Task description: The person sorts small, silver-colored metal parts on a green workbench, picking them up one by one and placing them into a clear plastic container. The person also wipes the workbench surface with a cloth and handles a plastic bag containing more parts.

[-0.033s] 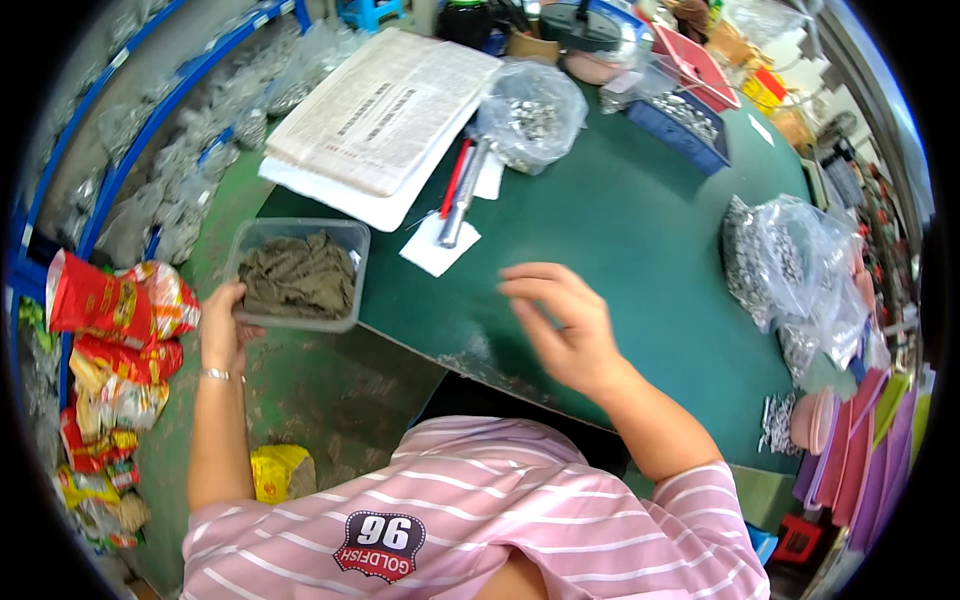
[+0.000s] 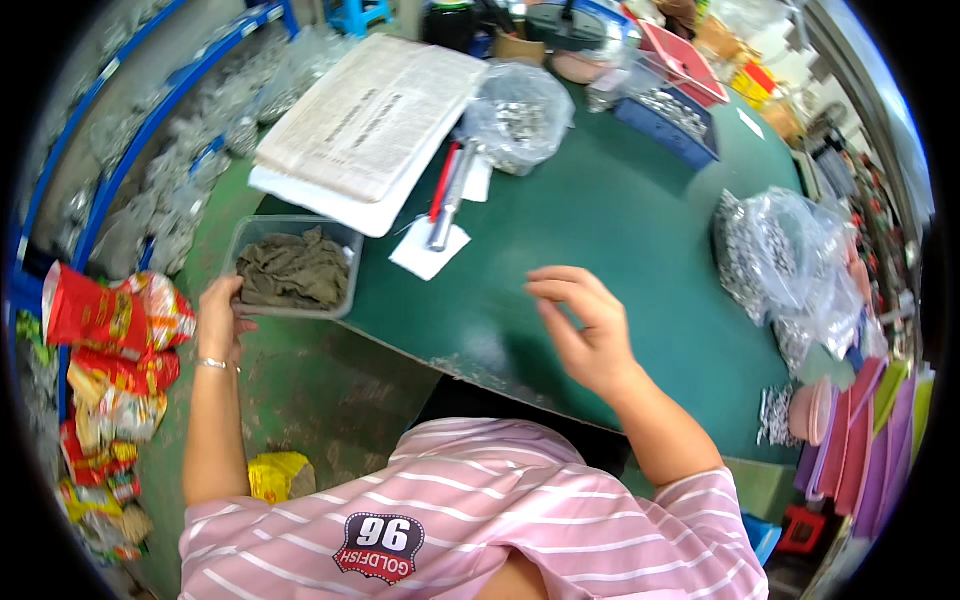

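Note:
My left hand (image 2: 220,318) grips the near left corner of a clear plastic tub (image 2: 349,291), its fingers wrapped under the rim. A crumpled dark olive cloth (image 2: 293,270) lies inside the tub. The tub sits at the left edge of the green table (image 2: 640,240), partly out over the floor; whether the table bears it is unclear. Over the middle of the table my right hand (image 2: 590,335) is raised, fingers loosely bent, thumb apart from them, nothing visible in it. Left of that hand, a silver pen-like rod (image 2: 452,205) and a red pen (image 2: 444,182) rest beside a white paper slip (image 2: 425,255).
A stack of newspaper (image 2: 370,115) lies behind the tub. Bags of small metal parts (image 2: 520,118) (image 2: 755,250) stand at the back and right. A blue bin (image 2: 665,125) holds more parts. Blue shelving (image 2: 150,130) and red snack packets (image 2: 95,310) are at the left.
My right hand has shifted a little to the right over the table. The tub in my left hand has moved slightly forward, closer to the newspaper. The whole view has also shifted slightly.

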Tool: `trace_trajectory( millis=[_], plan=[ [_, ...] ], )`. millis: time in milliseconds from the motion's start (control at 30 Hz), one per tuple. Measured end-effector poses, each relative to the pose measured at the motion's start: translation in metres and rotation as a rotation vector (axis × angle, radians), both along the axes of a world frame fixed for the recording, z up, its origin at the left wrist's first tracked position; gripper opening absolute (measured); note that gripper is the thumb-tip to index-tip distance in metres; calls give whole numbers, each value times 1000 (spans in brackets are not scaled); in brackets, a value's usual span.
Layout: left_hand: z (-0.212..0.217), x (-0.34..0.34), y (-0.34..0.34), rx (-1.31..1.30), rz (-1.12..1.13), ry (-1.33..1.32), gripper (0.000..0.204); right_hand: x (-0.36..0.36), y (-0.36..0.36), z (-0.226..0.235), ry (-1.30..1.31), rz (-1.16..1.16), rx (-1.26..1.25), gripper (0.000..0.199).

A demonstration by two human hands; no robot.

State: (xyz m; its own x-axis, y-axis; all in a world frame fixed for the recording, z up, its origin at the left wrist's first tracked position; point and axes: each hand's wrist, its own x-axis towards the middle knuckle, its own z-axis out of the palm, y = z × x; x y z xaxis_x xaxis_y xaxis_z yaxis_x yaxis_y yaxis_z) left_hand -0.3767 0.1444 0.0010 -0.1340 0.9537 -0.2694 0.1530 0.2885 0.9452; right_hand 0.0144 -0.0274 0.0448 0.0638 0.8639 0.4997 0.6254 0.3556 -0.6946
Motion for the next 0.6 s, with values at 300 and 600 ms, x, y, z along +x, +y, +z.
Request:
trace_trajectory(
  millis=[300, 600],
  plan=[
    [-15, 28, 44, 1129, 250, 478, 27, 105, -86, -7, 664, -558, -383, 19],
    [72, 302, 1, -381, -416, -639, 48, 132, 181, 3, 1030, -332, -593, 40]
  ],
)
